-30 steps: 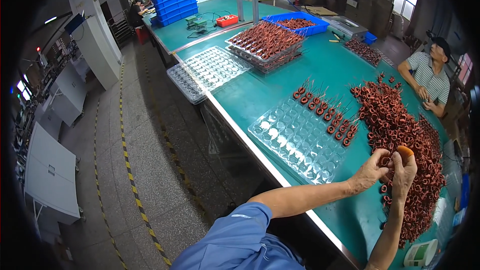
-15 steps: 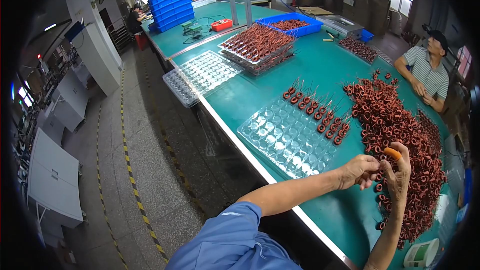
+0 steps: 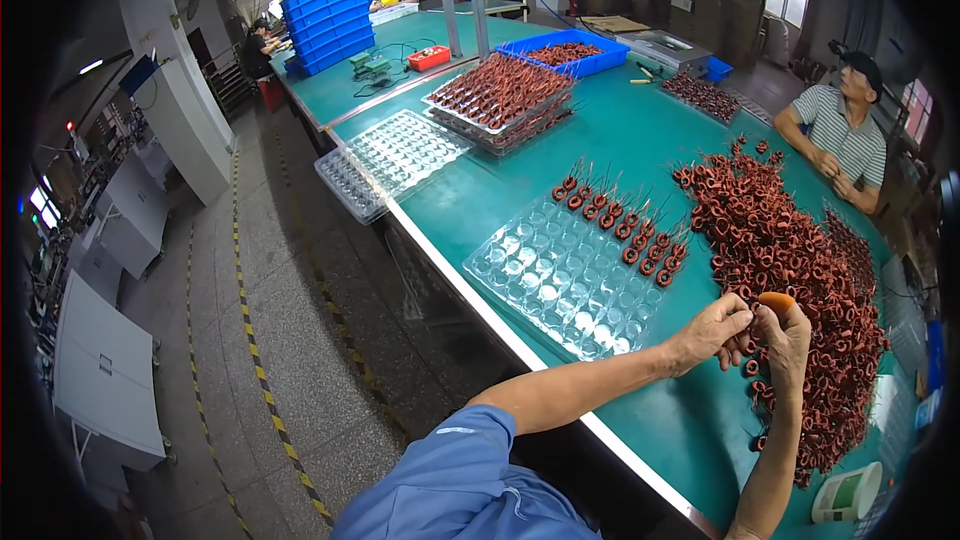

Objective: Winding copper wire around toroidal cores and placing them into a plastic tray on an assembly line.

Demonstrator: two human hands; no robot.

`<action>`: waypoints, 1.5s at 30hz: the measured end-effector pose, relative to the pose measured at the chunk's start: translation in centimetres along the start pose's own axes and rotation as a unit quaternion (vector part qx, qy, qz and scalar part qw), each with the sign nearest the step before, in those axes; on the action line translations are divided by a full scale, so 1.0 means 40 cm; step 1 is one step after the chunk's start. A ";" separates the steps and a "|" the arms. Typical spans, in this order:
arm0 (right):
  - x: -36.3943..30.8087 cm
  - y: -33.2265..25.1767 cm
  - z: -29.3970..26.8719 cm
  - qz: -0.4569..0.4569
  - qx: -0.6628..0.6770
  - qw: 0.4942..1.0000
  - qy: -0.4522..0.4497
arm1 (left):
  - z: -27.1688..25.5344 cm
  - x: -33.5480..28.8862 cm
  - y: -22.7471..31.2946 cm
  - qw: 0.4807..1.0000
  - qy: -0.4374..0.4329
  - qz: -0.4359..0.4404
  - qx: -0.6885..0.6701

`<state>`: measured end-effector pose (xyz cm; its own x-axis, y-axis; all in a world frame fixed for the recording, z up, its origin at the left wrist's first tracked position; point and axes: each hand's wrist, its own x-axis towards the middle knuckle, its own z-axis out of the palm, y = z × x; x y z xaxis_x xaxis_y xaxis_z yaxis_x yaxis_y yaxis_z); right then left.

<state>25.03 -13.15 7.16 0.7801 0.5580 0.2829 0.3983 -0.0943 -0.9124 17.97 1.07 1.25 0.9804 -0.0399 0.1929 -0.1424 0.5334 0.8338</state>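
Observation:
Over the near edge of a large heap of red wire-wound ring coils (image 3: 800,240), my left hand (image 3: 710,333) and my right hand (image 3: 786,348) meet fingertip to fingertip. Both are closed in a pinch. Whatever sits between the fingertips is too small and too covered to make out. An orange finger cover (image 3: 776,301) is on a finger of my right hand. Left of the heap lies a clear plastic tray (image 3: 545,275) with round pockets. Its far side carries rows of ring coils (image 3: 625,225), their wire leads pointing up; the pockets nearer me hold none.
Stacked trays of coils (image 3: 500,95) and bare clear trays (image 3: 400,155) lie farther left on the green table (image 3: 450,210). Behind them are a blue bin (image 3: 570,55), stacked blue crates (image 3: 328,25) and a red box (image 3: 429,58). A white tub (image 3: 846,493) stands near right; a person (image 3: 840,135) leans at the far side.
The view has shifted slightly. My hands stay pinched together over the heap's edge, and my right hand's raised fingers have folded down lower. The coils in the tray look the same.

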 end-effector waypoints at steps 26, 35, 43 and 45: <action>-0.020 0.006 0.079 -0.399 -0.450 0.784 0.152 | -0.010 0.015 0.011 0.991 0.128 0.036 0.022; -0.002 -0.003 0.044 -0.073 -0.044 0.995 0.058 | 0.001 0.016 0.039 0.993 0.083 0.060 -0.059; -0.013 0.025 0.076 -0.058 0.036 0.995 0.074 | -0.011 -0.001 0.039 0.995 0.080 0.063 -0.003; -0.004 0.038 0.058 -0.005 0.133 0.990 0.044 | -0.003 0.008 0.035 0.994 0.078 0.073 -0.021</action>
<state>24.39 -11.48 5.03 0.8203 0.4835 0.3056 0.2736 0.1374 -0.9520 18.11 1.89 2.41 0.9593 0.1701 0.2255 -0.2824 0.5584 0.7800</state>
